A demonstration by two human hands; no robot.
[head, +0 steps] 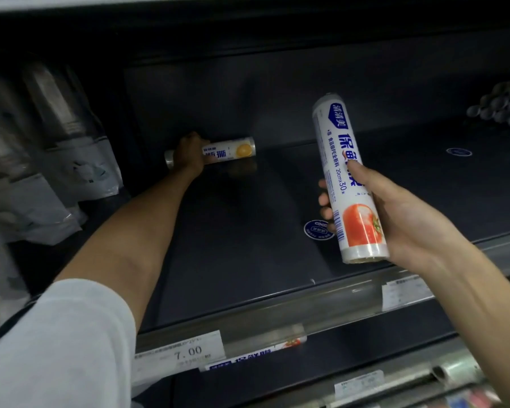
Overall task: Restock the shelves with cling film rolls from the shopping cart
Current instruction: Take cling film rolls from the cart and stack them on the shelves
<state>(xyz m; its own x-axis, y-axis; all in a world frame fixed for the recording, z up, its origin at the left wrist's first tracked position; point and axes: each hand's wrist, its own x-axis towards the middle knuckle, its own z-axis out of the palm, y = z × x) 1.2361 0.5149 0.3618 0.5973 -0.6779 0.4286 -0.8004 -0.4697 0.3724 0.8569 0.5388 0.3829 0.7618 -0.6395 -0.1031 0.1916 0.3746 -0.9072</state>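
clear plastic bags of pale goods [42,160] are stacked past the left end of the dark shelf [248,260]. a heap of small grey balls [504,106] sits at its back right corner. a white price label reading 7.00 [186,350] hangs on its front edge. a round blue sticker [459,152] lies flat towards the right.

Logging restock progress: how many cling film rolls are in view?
3. Orange-print roll at the shelf back, gripped by the left hand; tomato-print roll in the right hand; third roll below, partly behind the price rail. Others may be hidden.
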